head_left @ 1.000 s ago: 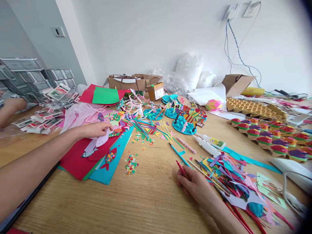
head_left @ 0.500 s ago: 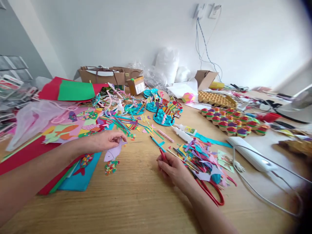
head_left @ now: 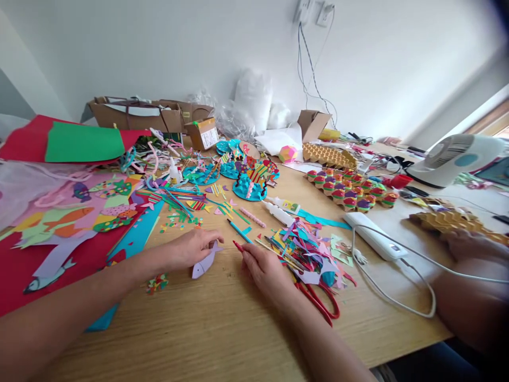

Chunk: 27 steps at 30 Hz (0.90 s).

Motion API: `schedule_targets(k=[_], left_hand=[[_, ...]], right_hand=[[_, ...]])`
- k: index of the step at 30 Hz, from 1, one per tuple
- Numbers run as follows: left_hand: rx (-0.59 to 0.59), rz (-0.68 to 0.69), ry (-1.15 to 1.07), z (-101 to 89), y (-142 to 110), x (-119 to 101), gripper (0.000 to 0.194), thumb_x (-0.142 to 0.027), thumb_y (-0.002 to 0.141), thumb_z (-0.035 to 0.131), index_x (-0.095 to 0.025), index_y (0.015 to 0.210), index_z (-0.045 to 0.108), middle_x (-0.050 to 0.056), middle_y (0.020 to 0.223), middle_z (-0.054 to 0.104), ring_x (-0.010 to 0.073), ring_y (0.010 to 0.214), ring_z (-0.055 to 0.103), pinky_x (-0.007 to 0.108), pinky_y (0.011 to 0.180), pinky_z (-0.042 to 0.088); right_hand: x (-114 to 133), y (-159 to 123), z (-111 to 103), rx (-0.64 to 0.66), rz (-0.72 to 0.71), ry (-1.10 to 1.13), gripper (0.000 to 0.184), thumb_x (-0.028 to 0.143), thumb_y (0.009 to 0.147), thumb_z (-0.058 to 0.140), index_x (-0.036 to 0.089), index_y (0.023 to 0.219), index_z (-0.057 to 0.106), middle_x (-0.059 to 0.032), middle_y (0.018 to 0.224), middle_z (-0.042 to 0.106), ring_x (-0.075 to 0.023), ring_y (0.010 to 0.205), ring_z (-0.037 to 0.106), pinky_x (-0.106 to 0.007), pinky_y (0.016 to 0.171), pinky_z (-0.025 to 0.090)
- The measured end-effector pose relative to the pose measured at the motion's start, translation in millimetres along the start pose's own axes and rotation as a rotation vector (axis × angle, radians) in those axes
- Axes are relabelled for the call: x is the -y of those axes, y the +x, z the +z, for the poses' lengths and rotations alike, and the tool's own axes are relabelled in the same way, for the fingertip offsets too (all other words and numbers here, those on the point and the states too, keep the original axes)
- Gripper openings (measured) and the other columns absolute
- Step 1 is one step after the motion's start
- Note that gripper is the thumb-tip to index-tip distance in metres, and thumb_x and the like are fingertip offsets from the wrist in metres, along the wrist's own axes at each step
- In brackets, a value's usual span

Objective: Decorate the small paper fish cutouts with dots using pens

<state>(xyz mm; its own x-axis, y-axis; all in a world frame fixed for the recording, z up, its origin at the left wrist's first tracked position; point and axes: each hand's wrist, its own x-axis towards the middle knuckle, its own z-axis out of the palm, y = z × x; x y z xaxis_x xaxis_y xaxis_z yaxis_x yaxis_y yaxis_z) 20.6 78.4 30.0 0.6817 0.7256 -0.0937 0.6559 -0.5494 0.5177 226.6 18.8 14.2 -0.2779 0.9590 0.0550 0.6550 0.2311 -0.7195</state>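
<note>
We held the purple paper fish [head_left: 202, 267] by its tail end, with the fingers of our left hand [head_left: 194, 250] pinched narrow upon it. The fish hung toward us below these fingers, its drawn face lower; whether it touched the table [head_left: 191, 339], we could not tell. Our right hand [head_left: 260, 266] was well apart from the fish, and it was closed around a slim red pen [head_left: 237, 245], whose tip pointed away from us and to the left.

Nearer to us than the left wrist, we had a small heap of paper bits [head_left: 157, 284]. To the left of this hand there lay red sheets [head_left: 22, 273] and a blue sheet [head_left: 104, 319], and farther left some other paper fishes [head_left: 73, 217]. Just beyond the right hand we saw a blue stick [head_left: 239, 232], and beside it, to the right, a pile of coloured scraps [head_left: 308, 246]. The red-handled scissors [head_left: 336, 307] were near the right wrist. Farther to the right of that hand we saw a white device [head_left: 374, 235] with a cable, and past it a co-worker's hand [head_left: 466, 244], which touched an egg tray [head_left: 439, 220].
</note>
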Motion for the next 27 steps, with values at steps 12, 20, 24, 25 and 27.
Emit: schedule_targets(k=[12,20,24,25,27], left_hand=[[-0.080,0.218,0.085,16.2,1.4,-3.6,0.029,-0.004,0.081,0.038,-0.017,0.095,0.060,0.005,0.095,0.060,0.0160,0.090,0.056,0.026,0.079,0.046],[-0.105,0.191,0.132,-0.1,-17.2,0.7,0.037,-0.003,0.081,0.036,-0.020,0.103,0.059,0.005,0.109,0.056,0.0180,0.102,0.053,0.031,0.086,0.045],[0.039,0.018,0.222,-0.3,-36.5,-9.0,0.027,-0.007,0.082,0.037,-0.019,0.090,0.060,0.003,0.087,0.061,0.0174,0.079,0.060,0.028,0.070,0.049],[0.056,-0.012,0.244,3.2,-41.7,-12.0,0.028,-0.007,0.081,0.036,-0.019,0.089,0.060,0.003,0.085,0.061,0.0178,0.078,0.060,0.029,0.068,0.050],[0.023,-0.006,0.282,14.1,-51.8,-15.5,0.031,-0.005,0.079,0.035,-0.019,0.090,0.061,0.004,0.092,0.063,0.0187,0.085,0.061,0.030,0.074,0.051]], right_hand=[[-9.1,0.3,-1.5,-0.212,-0.071,-0.230,0.016,0.019,0.092,0.039,0.016,0.097,0.053,-0.0057,0.075,0.063,-0.0173,0.068,0.061,-0.024,0.061,0.039],[-11.5,0.0,-2.0,-0.251,-0.088,-0.200,0.013,0.019,0.089,0.041,0.018,0.090,0.054,-0.0067,0.077,0.065,-0.0188,0.069,0.061,-0.026,0.061,0.043],[-14.0,-2.0,-0.1,-0.292,-0.109,-0.044,0.025,0.014,0.087,0.040,0.019,0.109,0.051,-0.0060,0.084,0.064,-0.0175,0.075,0.062,-0.027,0.066,0.046],[-14.6,-3.2,0.6,-0.287,-0.104,0.019,0.029,0.014,0.087,0.040,0.020,0.114,0.049,-0.0043,0.082,0.063,-0.0160,0.071,0.061,-0.027,0.065,0.046],[-14.9,-6.0,1.7,-0.265,-0.092,0.166,0.028,0.015,0.088,0.041,0.022,0.115,0.048,-0.0014,0.078,0.060,-0.0127,0.062,0.059,-0.024,0.060,0.046]])
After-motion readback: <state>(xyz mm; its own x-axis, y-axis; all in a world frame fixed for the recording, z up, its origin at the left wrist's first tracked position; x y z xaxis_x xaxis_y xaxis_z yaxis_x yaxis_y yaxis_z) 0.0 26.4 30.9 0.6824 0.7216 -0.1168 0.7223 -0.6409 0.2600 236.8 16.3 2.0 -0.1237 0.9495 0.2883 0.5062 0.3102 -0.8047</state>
